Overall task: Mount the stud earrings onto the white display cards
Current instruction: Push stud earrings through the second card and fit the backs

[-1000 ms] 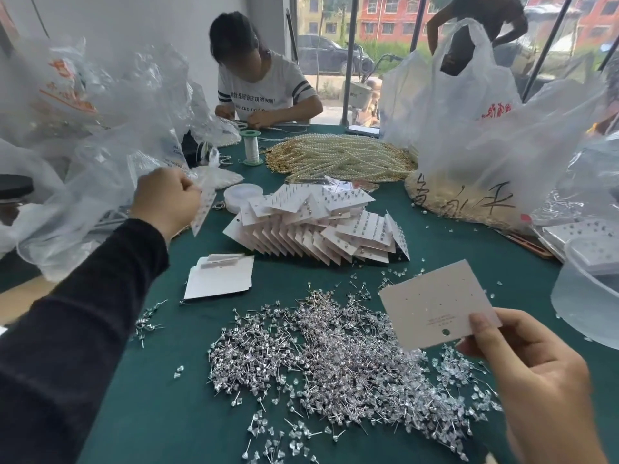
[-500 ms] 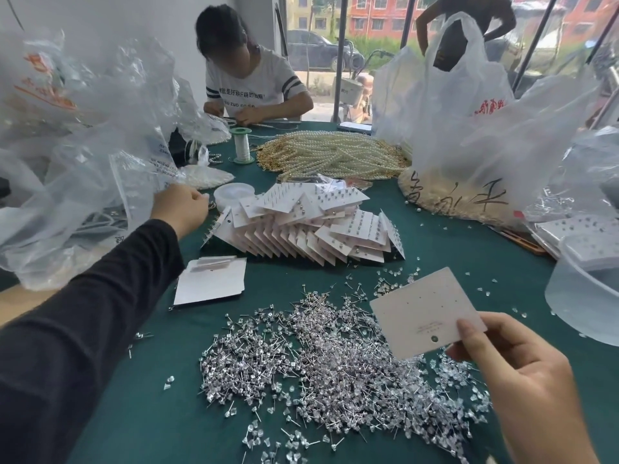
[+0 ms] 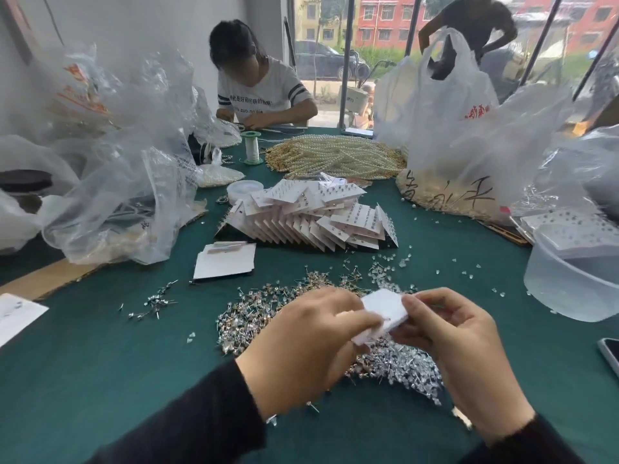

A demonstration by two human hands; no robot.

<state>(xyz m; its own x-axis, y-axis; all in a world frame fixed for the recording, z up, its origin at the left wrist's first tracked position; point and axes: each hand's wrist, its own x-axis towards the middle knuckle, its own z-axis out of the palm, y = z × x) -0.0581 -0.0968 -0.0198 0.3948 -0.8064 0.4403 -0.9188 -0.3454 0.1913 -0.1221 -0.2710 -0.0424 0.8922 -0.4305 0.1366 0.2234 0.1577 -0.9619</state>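
Pinching the small white cardboard display card [image 3: 383,308] by its edges, the left hand [image 3: 308,353] and right hand [image 3: 459,356] hold it just above the heap of tiny silver stud earrings [image 3: 402,366]. Thin and bendable, it probably wants edge grips; the studs look light, sharp and easily dropped.

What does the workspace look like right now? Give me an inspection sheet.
Surface: green cloth table, loose bits scattered on it.
Job's things: white card held above the stud pile; filled cards stacked behind; blank cards left of centre.
Clutter: plastic bags, pearl strands, thread spool, clear tub, phone at right edge.
Hands: left hand and right hand both pinch the white card.
Cables: nothing seen.
Surroundings: seated person across the table; windows behind.
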